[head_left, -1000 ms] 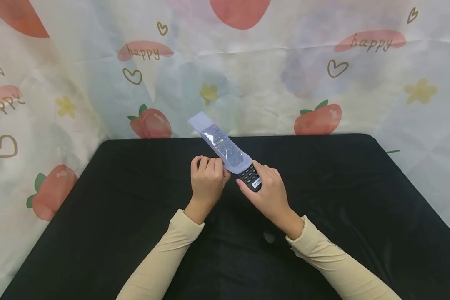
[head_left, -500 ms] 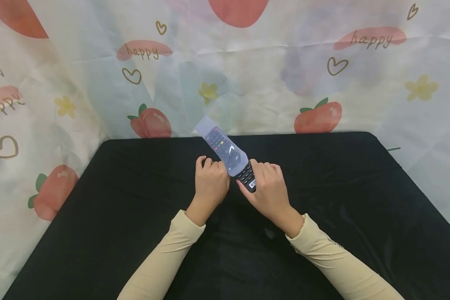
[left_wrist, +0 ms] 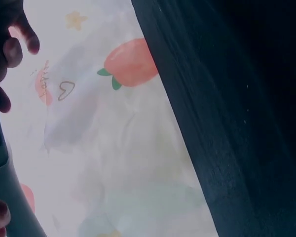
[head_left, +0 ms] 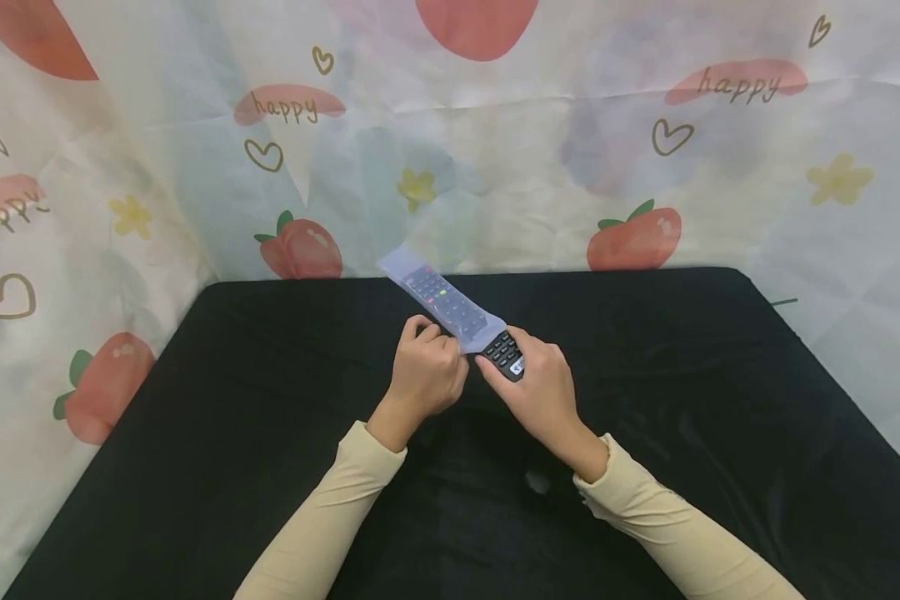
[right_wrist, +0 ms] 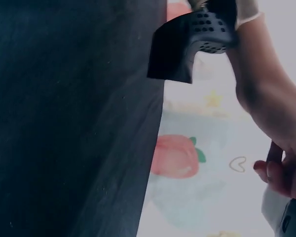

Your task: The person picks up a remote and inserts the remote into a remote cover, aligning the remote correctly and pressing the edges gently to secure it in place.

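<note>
A black remote control [head_left: 504,357] with a white label at its near end is held up over the table, slanting away to the left. A translucent plastic sleeve [head_left: 450,304] covers most of it, leaving the lower keys bare; its far end extends past the remote. My right hand [head_left: 536,383] grips the bare end, thumb along the near side. Fingers curled, my left hand [head_left: 427,371] pinches the sleeve's open edge. The left wrist view has the sleeve [left_wrist: 15,197] at its left border; in the right wrist view, my left hand [right_wrist: 286,173] appears at the right.
A black cloth covers the table [head_left: 217,467]. Behind it hangs a pale curtain [head_left: 510,192] printed with fruit, hearts and flowers. A small greyish patch [head_left: 537,482] shows on the cloth by the right sleeve cuff. A black perforated wrist mount [right_wrist: 187,44] is on the left wrist.
The remote and its sleeve tip first swing upright a little, then tilt back down to the left. My left hand has shifted slightly right; my right hand keeps its grip.
</note>
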Demonstrator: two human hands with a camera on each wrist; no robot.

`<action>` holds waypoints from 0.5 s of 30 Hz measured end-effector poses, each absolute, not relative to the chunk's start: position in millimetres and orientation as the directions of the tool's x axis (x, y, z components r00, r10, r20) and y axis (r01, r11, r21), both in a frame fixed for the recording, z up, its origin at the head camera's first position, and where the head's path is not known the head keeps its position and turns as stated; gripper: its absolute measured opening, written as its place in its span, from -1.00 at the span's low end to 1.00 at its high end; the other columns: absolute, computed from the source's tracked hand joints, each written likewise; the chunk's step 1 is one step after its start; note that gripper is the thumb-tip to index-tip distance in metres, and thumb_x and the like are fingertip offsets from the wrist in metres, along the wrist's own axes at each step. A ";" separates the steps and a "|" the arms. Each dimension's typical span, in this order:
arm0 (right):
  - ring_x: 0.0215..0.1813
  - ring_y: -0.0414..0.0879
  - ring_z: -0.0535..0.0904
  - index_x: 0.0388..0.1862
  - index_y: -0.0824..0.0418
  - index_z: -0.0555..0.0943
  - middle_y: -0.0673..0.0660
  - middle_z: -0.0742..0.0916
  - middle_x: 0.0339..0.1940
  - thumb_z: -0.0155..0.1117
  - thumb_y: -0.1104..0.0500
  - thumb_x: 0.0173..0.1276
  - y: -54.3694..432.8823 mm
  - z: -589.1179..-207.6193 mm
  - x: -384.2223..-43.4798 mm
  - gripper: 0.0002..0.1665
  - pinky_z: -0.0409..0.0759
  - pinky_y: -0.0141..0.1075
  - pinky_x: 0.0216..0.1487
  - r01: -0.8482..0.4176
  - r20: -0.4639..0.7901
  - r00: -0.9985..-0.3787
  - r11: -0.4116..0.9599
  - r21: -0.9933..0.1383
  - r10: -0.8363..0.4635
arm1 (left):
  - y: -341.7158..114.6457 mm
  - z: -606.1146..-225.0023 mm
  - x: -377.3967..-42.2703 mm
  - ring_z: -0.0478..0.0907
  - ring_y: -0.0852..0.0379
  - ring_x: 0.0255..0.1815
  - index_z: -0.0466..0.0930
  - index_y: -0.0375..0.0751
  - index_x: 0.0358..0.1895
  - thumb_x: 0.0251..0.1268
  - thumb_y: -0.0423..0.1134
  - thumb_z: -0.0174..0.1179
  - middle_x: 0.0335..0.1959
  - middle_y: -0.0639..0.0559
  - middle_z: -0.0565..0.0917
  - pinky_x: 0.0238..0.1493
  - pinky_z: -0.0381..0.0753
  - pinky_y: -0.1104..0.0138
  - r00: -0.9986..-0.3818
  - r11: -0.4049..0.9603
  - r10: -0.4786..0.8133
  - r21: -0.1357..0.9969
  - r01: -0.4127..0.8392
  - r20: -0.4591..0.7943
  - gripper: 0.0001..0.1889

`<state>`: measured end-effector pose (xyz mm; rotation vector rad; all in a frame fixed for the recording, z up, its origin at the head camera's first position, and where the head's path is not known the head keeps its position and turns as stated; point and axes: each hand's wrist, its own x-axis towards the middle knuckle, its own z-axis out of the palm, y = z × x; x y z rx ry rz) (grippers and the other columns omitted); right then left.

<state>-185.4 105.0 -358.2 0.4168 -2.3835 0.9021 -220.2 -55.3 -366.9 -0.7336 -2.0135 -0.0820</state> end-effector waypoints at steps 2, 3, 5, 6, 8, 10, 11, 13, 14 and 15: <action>-0.49 -0.03 0.54 -0.08 0.38 0.58 0.21 0.73 -0.37 0.41 0.06 0.12 104.9 -356.9 -185.2 -0.51 0.47 -0.25 -0.47 -0.443 0.554 -0.830 0.691 -0.572 -0.074 | -54.4 -367.0 -219.0 0.40 0.12 -0.68 0.33 -0.17 -0.85 0.01 -0.27 -0.03 -0.89 0.05 0.38 -0.11 0.44 0.20 -0.346 0.797 0.474 -0.228 0.559 0.810 -0.69; -0.49 -0.05 0.54 -0.08 0.37 0.59 0.20 0.73 -0.37 0.41 0.07 0.12 105.3 -356.3 -185.3 -0.52 0.47 -0.28 -0.48 -0.439 0.538 -0.840 0.673 -0.596 -0.072 | -54.0 -366.9 -218.6 0.40 0.12 -0.68 0.33 -0.17 -0.84 0.02 -0.27 -0.03 -0.89 0.05 0.38 -0.10 0.44 0.20 -0.340 0.790 0.478 -0.227 0.569 0.810 -0.69; -0.49 -0.08 0.53 -0.08 0.38 0.58 0.20 0.73 -0.37 0.40 0.10 0.13 106.7 -355.4 -186.6 -0.54 0.46 -0.32 -0.49 -0.429 0.504 -0.861 0.639 -0.639 -0.074 | -53.8 -366.4 -218.0 0.42 0.12 -0.68 0.33 -0.17 -0.84 0.02 -0.28 -0.01 -0.89 0.04 0.38 -0.11 0.44 0.20 -0.332 0.778 0.485 -0.226 0.586 0.809 -0.69; -0.47 -0.07 0.53 -0.07 0.38 0.58 0.21 0.72 -0.35 0.40 0.11 0.13 108.2 -355.3 -188.1 -0.54 0.47 -0.32 -0.48 -0.427 0.491 -0.867 0.626 -0.652 -0.079 | -53.8 -365.8 -217.8 0.43 0.12 -0.67 0.34 -0.17 -0.83 0.02 -0.28 0.01 -0.88 0.04 0.39 -0.11 0.44 0.20 -0.335 0.776 0.491 -0.230 0.587 0.804 -0.69; -0.41 -0.05 0.54 -0.03 0.40 0.56 0.24 0.72 -0.29 0.41 0.14 0.11 112.6 -353.8 -191.8 -0.50 0.49 -0.29 -0.42 -0.436 0.486 -0.869 0.613 -0.659 -0.096 | -54.6 -363.9 -218.3 0.46 0.12 -0.64 0.39 -0.16 -0.79 0.09 -0.27 0.04 -0.84 0.05 0.44 -0.10 0.44 0.19 -0.365 0.782 0.512 -0.245 0.573 0.778 -0.70; -0.36 -0.02 0.55 0.00 0.40 0.55 0.25 0.71 -0.25 0.44 0.14 0.07 118.6 -352.4 -196.9 -0.45 0.49 -0.23 -0.34 -0.483 0.531 -0.837 0.638 -0.600 -0.134 | -56.2 -361.3 -219.0 0.50 0.12 -0.58 0.47 -0.16 -0.70 0.17 -0.22 0.07 -0.76 0.05 0.53 -0.10 0.44 0.19 -0.406 0.788 0.536 -0.267 0.555 0.740 -0.71; -0.34 0.01 0.55 0.00 0.39 0.55 0.25 0.71 -0.25 0.46 0.13 0.04 122.1 -351.6 -199.6 -0.43 0.50 -0.18 -0.28 -0.520 0.571 -0.803 0.666 -0.535 -0.169 | -57.7 -359.3 -219.1 0.52 0.12 -0.56 0.51 -0.15 -0.67 0.20 -0.19 0.09 -0.73 0.05 0.56 -0.11 0.44 0.20 -0.418 0.787 0.548 -0.277 0.551 0.724 -0.72; -0.31 0.05 0.55 -0.01 0.38 0.56 0.24 0.71 -0.28 0.49 0.09 -0.02 130.2 -349.7 -205.1 -0.39 0.48 -0.07 -0.19 -0.600 0.667 -0.698 0.723 -0.344 -0.262 | -61.6 -355.2 -219.9 0.52 0.14 -0.58 0.52 -0.12 -0.64 0.22 -0.09 0.15 -0.71 0.07 0.58 -0.20 0.47 0.26 -0.409 0.778 0.568 -0.303 0.550 0.714 -0.70; -0.30 0.07 0.54 -0.03 0.37 0.56 0.24 0.71 -0.31 0.52 0.08 -0.06 134.5 -348.8 -208.1 -0.37 0.46 -0.02 -0.15 -0.630 0.711 -0.630 0.742 -0.230 -0.314 | -64.3 -353.2 -220.2 0.51 0.15 -0.60 0.52 -0.12 -0.63 0.20 -0.06 0.19 -0.72 0.08 0.57 -0.28 0.47 0.29 -0.384 0.769 0.572 -0.311 0.559 0.724 -0.69; -0.28 0.09 0.55 -0.04 0.35 0.57 0.23 0.71 -0.33 0.54 0.06 -0.10 138.8 -348.0 -210.8 -0.35 0.45 0.02 -0.10 -0.648 0.745 -0.556 0.753 -0.111 -0.368 | -67.3 -350.9 -220.3 0.49 0.15 -0.64 0.50 -0.13 -0.64 0.14 -0.03 0.25 -0.74 0.07 0.54 -0.36 0.46 0.32 -0.347 0.758 0.571 -0.315 0.572 0.744 -0.67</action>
